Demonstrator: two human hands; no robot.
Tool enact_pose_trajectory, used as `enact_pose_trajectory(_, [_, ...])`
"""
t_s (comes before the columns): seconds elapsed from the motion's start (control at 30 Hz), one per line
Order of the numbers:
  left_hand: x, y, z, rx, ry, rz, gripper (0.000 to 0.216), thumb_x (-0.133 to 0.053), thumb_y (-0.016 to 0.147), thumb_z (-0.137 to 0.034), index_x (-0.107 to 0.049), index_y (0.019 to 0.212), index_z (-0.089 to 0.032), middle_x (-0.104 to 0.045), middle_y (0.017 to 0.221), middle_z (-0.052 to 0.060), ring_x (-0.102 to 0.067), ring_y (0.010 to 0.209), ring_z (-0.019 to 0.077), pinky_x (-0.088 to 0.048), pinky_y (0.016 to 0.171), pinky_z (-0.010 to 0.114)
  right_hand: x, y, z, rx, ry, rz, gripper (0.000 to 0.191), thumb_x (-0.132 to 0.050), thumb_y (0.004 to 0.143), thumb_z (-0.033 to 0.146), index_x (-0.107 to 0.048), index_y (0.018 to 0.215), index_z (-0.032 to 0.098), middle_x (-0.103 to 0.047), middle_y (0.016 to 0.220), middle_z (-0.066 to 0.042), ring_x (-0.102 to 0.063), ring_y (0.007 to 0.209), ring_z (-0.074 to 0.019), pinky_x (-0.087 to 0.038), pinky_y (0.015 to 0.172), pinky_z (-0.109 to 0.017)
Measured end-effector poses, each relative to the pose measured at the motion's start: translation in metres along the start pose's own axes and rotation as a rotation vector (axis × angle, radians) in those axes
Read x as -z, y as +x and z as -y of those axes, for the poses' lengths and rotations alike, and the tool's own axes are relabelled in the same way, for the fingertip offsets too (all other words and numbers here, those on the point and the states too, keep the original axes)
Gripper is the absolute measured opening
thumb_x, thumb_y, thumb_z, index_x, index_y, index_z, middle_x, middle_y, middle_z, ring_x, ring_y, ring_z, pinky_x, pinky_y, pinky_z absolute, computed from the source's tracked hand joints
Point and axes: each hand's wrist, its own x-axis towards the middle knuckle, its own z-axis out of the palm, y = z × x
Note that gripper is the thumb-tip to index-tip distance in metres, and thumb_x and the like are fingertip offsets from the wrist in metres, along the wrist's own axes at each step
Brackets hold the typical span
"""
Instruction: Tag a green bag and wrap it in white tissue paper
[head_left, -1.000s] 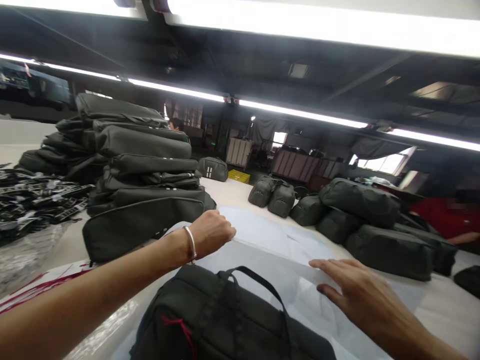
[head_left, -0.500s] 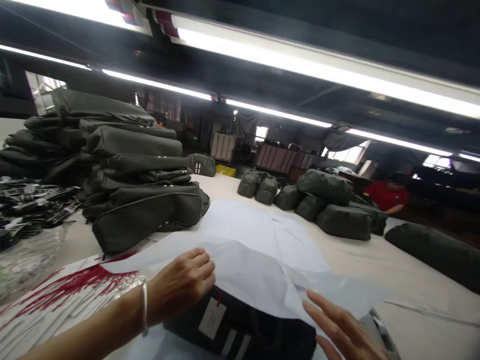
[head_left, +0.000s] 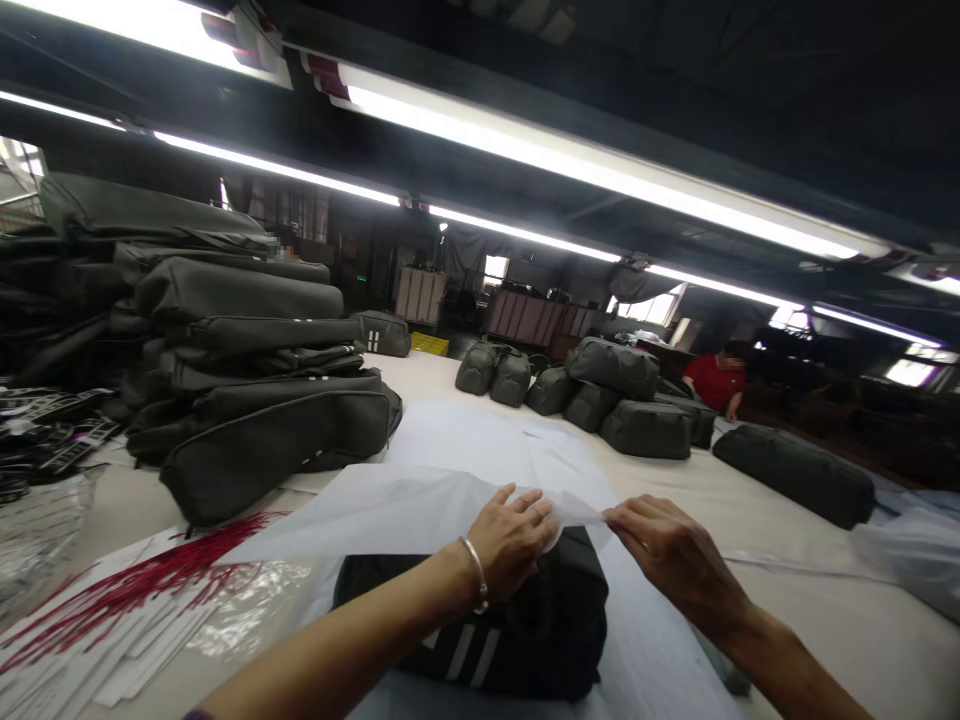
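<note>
A black bag (head_left: pixel 525 630) with white stripes lies on the table in front of me, partly under a sheet of thin white paper (head_left: pixel 375 510). My left hand (head_left: pixel 514 540), with a silver bracelet at the wrist, presses the paper's edge down on top of the bag, its fingers curled. My right hand (head_left: pixel 664 550) pinches the same edge of the paper just to the right of the left hand. More white sheets (head_left: pixel 480 445) lie flat beyond the bag.
A tall stack of flat dark green bags (head_left: pixel 247 380) stands at the left. Stuffed green bags (head_left: pixel 615 400) sit across the table, with a person in red (head_left: pixel 716 382) behind them. Red-stringed tags (head_left: pixel 135 590) and clear plastic lie at front left.
My view has shifted and the bag now shows its striped side. My left hand moved right onto the bag with the paper, and my right hand went from open to pinching the paper's edge.
</note>
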Motion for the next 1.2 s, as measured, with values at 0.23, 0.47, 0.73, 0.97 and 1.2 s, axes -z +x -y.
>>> enact_pose_trajectory(0.23, [-0.023, -0.008, -0.017, -0.041, -0.008, 0.031, 0.007, -0.058, 0.084, -0.019, -0.057, 0.092, -0.019, -0.069, 0.087, 0.004, -0.065, 0.081, 0.0224, -0.048, 0.071, 0.036, 0.017, -0.008, 0.032, -0.335, 0.292, 0.207, 0.043, -0.062, 0.082, 0.051, -0.064, 0.118, 0.028, -0.067, 0.119, -0.002, -0.062, 0.111, -0.0238, -0.051, 0.094, -0.035])
enact_pose_trajectory(0.47, [-0.038, -0.020, -0.023, -0.054, -0.015, 0.011, 0.008, -0.055, 0.090, -0.022, -0.055, 0.097, -0.018, -0.068, 0.090, 0.004, -0.065, 0.083, 0.0218, -0.047, 0.073, 0.035, -0.037, -0.017, 0.062, -0.183, 0.069, 0.041, 0.023, -0.066, 0.079, 0.022, -0.069, 0.102, 0.024, -0.072, 0.096, -0.004, -0.067, 0.091, -0.0240, -0.054, 0.086, -0.038])
enact_pose_trajectory(0.73, [-0.029, -0.021, -0.024, -0.055, -0.054, -0.009, 0.010, -0.055, 0.090, -0.025, -0.055, 0.099, -0.019, -0.068, 0.095, 0.004, -0.064, 0.085, 0.0211, -0.048, 0.075, 0.034, -0.035, -0.027, 0.058, 0.055, 0.079, -0.316, 0.021, -0.050, 0.088, 0.015, -0.065, 0.100, 0.023, -0.072, 0.097, -0.004, -0.067, 0.095, -0.0203, -0.050, 0.097, -0.043])
enact_pose_trajectory(0.97, [-0.011, -0.026, -0.017, -0.026, -0.264, 0.132, 0.030, -0.050, 0.091, -0.045, -0.056, 0.114, -0.027, -0.069, 0.107, 0.002, -0.066, 0.092, 0.0207, -0.050, 0.076, 0.030, -0.039, -0.038, 0.054, -0.125, 0.184, -0.396, 0.017, -0.053, 0.090, 0.028, -0.068, 0.098, 0.022, -0.074, 0.093, -0.003, -0.071, 0.087, -0.0208, -0.060, 0.079, -0.033])
enact_pose_trajectory(1.2, [-0.020, 0.037, 0.016, 0.089, -0.175, 0.211, 0.033, -0.046, 0.091, -0.041, -0.064, 0.103, -0.016, -0.069, 0.109, 0.013, -0.064, 0.101, 0.0303, -0.052, 0.081, 0.042, -0.037, -0.028, 0.060, -0.168, 0.196, -0.381, 0.018, -0.052, 0.091, 0.029, -0.067, 0.096, 0.023, -0.074, 0.088, -0.003, -0.072, 0.080, -0.0191, -0.060, 0.071, -0.027])
